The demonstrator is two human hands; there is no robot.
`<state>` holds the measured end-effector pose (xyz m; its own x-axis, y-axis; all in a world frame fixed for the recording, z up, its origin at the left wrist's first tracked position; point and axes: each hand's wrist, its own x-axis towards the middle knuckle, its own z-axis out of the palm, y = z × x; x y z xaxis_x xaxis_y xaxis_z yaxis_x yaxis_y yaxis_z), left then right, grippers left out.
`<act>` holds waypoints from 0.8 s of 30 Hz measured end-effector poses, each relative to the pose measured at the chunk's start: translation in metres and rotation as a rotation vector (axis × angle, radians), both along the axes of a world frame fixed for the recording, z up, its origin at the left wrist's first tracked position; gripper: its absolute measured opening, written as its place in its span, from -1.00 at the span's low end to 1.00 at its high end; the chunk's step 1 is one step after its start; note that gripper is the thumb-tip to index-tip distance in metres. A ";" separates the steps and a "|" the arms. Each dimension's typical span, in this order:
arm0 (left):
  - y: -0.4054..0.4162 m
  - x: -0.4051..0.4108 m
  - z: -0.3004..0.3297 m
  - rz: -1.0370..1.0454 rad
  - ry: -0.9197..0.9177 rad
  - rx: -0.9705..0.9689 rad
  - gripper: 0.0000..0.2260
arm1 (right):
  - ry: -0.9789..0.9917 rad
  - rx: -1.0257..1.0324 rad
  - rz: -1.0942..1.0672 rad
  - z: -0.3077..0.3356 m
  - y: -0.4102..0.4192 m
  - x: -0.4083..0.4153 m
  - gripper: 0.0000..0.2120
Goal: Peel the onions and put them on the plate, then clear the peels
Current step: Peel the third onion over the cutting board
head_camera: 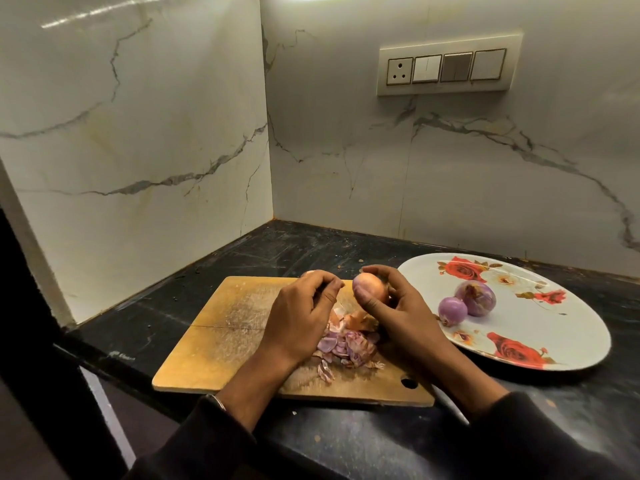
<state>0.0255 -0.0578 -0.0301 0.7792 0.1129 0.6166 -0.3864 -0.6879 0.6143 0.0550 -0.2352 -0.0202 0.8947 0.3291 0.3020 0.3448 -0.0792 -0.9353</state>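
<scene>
Gripping an onion (370, 288), right hand (398, 306) over board (221, 337).

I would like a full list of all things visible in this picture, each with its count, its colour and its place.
onion in hand: 1, orange-pink skin, held over the board's far right part
onion behind left hand: 1, pinkish, mostly hidden, at the board's far edge
peeled onions: 2, purple, touching, on the plate
plate: 1, white with red roses, on the counter right of the board
peels: a pile, purple and orange, on the board under the hands
cutting board: 1, wooden, on the counter
counter: 1, black, in the corner
switch panel: 1, cream, on the right wall
marble walls: 2, white with grey veins
left hand: fingers curled, beside the onion
right hand: its grip is closed on the onion
</scene>
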 end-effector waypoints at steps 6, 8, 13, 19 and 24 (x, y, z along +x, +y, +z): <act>0.000 -0.005 0.004 -0.081 0.080 -0.152 -0.60 | -0.132 -0.097 0.001 0.001 -0.001 0.000 -0.44; 0.000 -0.005 0.004 -0.156 0.145 -0.164 -0.56 | -0.156 -0.097 -0.020 0.000 0.000 0.001 -0.40; -0.002 -0.007 0.007 -0.234 0.157 -0.235 -0.55 | -0.220 -0.086 -0.035 -0.005 0.000 0.005 -0.39; -0.001 -0.007 0.006 -0.322 0.206 -0.396 -0.59 | -0.180 0.036 -0.050 -0.004 -0.002 0.006 -0.65; 0.000 -0.004 0.003 -0.334 0.231 -0.355 -0.59 | -0.098 0.161 -0.090 -0.002 0.001 0.001 -0.80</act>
<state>0.0216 -0.0574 -0.0273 0.9193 0.0058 0.3935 -0.3756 -0.2853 0.8818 0.0560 -0.2347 -0.0225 0.8822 0.1894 0.4312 0.4330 0.0340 -0.9008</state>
